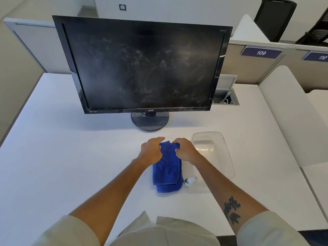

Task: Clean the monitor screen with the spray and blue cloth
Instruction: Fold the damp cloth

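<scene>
A black monitor stands on the white desk, its dark screen covered in whitish smears and dust. In front of its round stand lies a folded blue cloth. My left hand and my right hand both grip the far end of the cloth, fingers curled over its top edge. A small white spray bottle lies on its side just right of the cloth, partly hidden behind my right forearm.
A clear plastic container sits to the right of my hands. The white desk stretches wide to the left. An open cable box is set in the desk behind the monitor's right edge. Partitions labelled 109 and 110 stand beyond.
</scene>
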`<move>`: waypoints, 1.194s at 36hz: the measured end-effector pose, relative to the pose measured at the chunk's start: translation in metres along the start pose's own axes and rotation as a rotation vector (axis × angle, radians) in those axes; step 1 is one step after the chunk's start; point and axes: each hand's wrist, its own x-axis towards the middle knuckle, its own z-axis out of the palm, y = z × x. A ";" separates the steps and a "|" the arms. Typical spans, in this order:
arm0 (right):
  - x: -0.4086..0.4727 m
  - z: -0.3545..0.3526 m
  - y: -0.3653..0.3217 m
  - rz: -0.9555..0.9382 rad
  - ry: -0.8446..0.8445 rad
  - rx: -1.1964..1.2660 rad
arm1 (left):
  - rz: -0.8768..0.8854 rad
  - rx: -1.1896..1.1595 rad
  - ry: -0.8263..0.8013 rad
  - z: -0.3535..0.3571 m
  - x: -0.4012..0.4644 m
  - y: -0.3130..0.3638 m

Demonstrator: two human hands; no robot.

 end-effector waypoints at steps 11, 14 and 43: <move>0.010 -0.002 -0.010 0.020 0.037 0.200 | -0.047 0.046 0.048 -0.005 0.012 -0.016; 0.014 0.002 -0.014 0.018 0.087 0.207 | -0.056 -0.010 0.061 -0.007 0.010 -0.021; 0.019 0.012 -0.028 0.356 -0.168 0.617 | -0.217 -0.476 -0.058 -0.026 -0.001 -0.032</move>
